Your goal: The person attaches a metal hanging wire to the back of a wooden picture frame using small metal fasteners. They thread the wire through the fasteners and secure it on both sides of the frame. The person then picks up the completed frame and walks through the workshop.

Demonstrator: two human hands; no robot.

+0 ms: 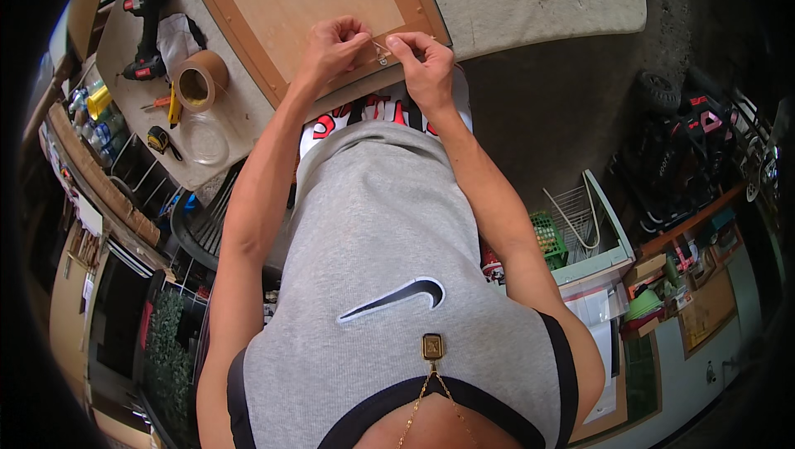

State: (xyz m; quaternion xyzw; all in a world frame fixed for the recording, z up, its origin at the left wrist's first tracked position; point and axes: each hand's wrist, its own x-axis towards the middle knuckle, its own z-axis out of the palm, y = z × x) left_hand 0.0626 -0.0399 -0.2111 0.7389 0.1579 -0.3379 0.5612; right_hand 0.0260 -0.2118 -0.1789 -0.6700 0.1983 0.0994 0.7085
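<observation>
A framed panel (pixel 234 19) lies face down on the table against my lap, its brown border around a pale wooden back. At its near edge sits a small metal hanger (pixel 382 60). Over it my left hand (pixel 335 50) pinches a thin, light-coloured string (pixel 376 45), thumb against bent forefinger. Just to the right, my right hand (pixel 424 68) is also closed in a pinch beside the hanger, fingertips on the string's other side. How the string passes through the hanger is too small to make out.
On the table's left are a cordless drill (pixel 149 31), a white cloth (pixel 175 39), a roll of brown tape (pixel 217 72), a yellow utility knife (pixel 174 106), a tape measure (pixel 157 139) and a clear plastic container (pixel 205 141). A green basket (pixel 546 238) stands at right.
</observation>
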